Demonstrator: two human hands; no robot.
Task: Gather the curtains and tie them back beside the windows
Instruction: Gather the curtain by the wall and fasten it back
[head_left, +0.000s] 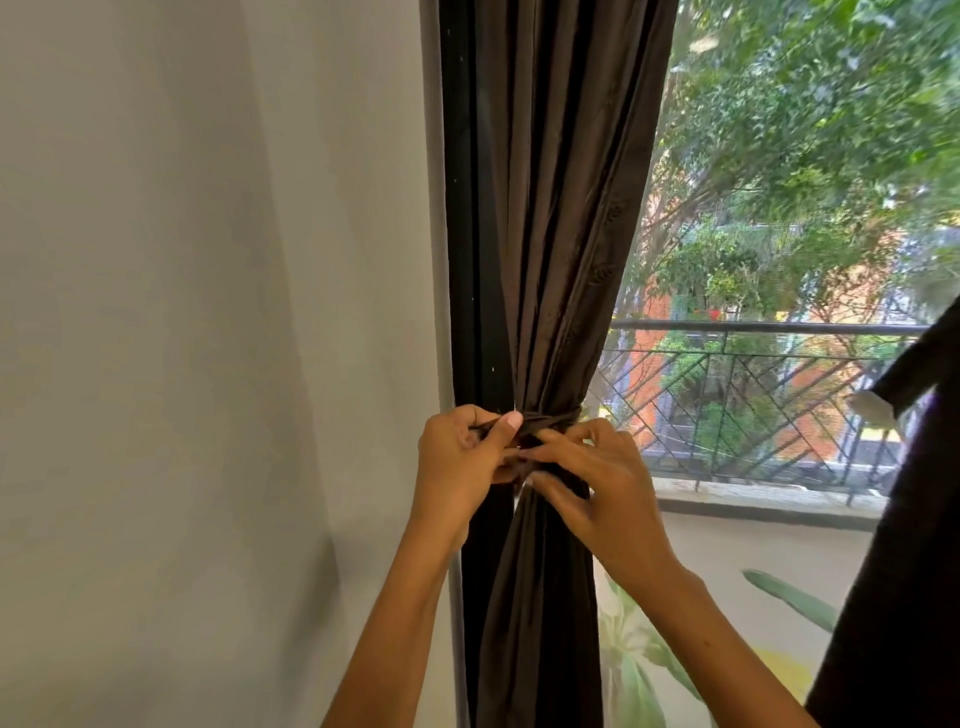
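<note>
- The dark brown curtain (540, 208) hangs gathered into a narrow bundle at the left edge of the window (779, 234), right against the dark window frame (462, 208).
- A tie (550, 417) of the same dark cloth wraps around the curtain at its narrowest point, pinching the folds together; below the tie the cloth spreads out again.
- The left hand (460, 460) is on the wall side of the curtain, fingers curled, thumb up, gripping one end of the tie.
- The right hand (597, 483) is on the window side of the curtain, its fingers bent and pinching the cloth of the tie where the knot sits (the ends are dark against dark, so exactly which strand it has is hard to tell).
- The two hands touch each other in front of the curtain.
- Left of the curtain is a plain pale wall (208, 312).
- Right of the curtain, through the window, a metal railing (769, 327) and green trees (810, 130) show.
- Well right of the curtain, at the picture's edge, hangs another dark cloth (914, 545).
</note>
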